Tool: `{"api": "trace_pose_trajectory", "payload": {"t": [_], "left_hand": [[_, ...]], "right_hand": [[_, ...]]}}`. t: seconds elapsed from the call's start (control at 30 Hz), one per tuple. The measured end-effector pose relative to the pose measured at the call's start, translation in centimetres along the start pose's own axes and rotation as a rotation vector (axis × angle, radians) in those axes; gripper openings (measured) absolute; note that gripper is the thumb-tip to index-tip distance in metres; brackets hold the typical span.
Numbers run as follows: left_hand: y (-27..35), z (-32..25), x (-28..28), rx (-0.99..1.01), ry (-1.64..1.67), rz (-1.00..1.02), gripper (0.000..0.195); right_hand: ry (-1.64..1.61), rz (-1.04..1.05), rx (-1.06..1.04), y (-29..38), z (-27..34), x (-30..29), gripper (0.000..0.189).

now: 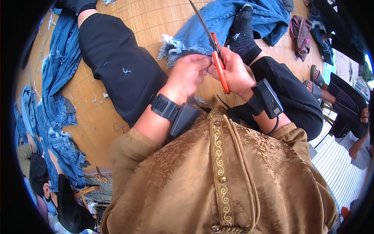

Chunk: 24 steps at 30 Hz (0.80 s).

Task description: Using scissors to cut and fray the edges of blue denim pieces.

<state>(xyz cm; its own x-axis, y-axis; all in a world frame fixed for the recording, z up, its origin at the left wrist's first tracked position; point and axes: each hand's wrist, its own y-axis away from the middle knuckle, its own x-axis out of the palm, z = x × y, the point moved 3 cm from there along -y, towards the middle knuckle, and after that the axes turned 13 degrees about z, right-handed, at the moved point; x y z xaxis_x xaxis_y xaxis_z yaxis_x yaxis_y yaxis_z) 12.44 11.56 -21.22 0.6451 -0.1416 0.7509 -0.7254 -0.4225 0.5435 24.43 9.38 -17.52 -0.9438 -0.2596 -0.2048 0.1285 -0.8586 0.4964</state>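
Note:
My right hand (233, 68) is closed around a pair of scissors (216, 55) with orange-red handles. Their dark blades point up and away from me. My left hand (188, 71) is close beside it, thumb and fingertips pinched together and nearly meeting the right fingers. Whatever may lie between those fingertips is too small and hidden to tell. Just beyond both hands lies a piece of blue denim (201, 35) with a frayed white edge. It spreads across the mat toward my sock-covered foot (241, 32).
A woven mat (146, 26) lies under my legs, dotted with thread scraps. Cut denim (60, 61) is heaped along the left, near another pair of scissors (102, 175). A checked cloth (301, 36) lies at right, near a sandalled person (317, 82). Another person's hand (46, 190) shows lower left.

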Motion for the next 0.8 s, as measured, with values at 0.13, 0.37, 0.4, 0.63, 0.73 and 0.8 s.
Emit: {"api": "trace_pose_trajectory", "payload": {"t": [0.13, 0.37, 0.4, 0.63, 0.73, 0.8], "left_hand": [[0.3, 1.2, -0.4, -0.042, 0.159, 0.028, 0.003], [1.2, 3.1, -2.7, 0.015, 0.152, -0.07, 0.006], [1.2, 3.1, -2.6, 0.018, 0.159, -0.068, 0.006], [1.5, 3.0, -2.6, 0.074, 0.087, -0.102, 0.008], [1.4, 3.4, -2.8, 0.077, 0.08, -0.076, 0.008], [1.4, 3.6, -2.9, 0.076, 0.08, -0.06, 0.007]], "right_hand": [[0.05, 0.083, 0.029, 0.5, -0.2, 0.4, 0.022], [0.291, 0.331, 0.183, 5.5, 1.1, -4.5, 0.037], [0.298, 0.333, 0.186, 6.2, 0.9, -5.2, 0.037], [0.372, 0.573, 0.508, 7.9, -1.2, -4.4, 0.048], [0.351, 0.553, 0.523, 7.0, -2.0, -3.7, 0.05], [0.36, 0.548, 0.492, 6.1, -1.7, -3.1, 0.052]]}}
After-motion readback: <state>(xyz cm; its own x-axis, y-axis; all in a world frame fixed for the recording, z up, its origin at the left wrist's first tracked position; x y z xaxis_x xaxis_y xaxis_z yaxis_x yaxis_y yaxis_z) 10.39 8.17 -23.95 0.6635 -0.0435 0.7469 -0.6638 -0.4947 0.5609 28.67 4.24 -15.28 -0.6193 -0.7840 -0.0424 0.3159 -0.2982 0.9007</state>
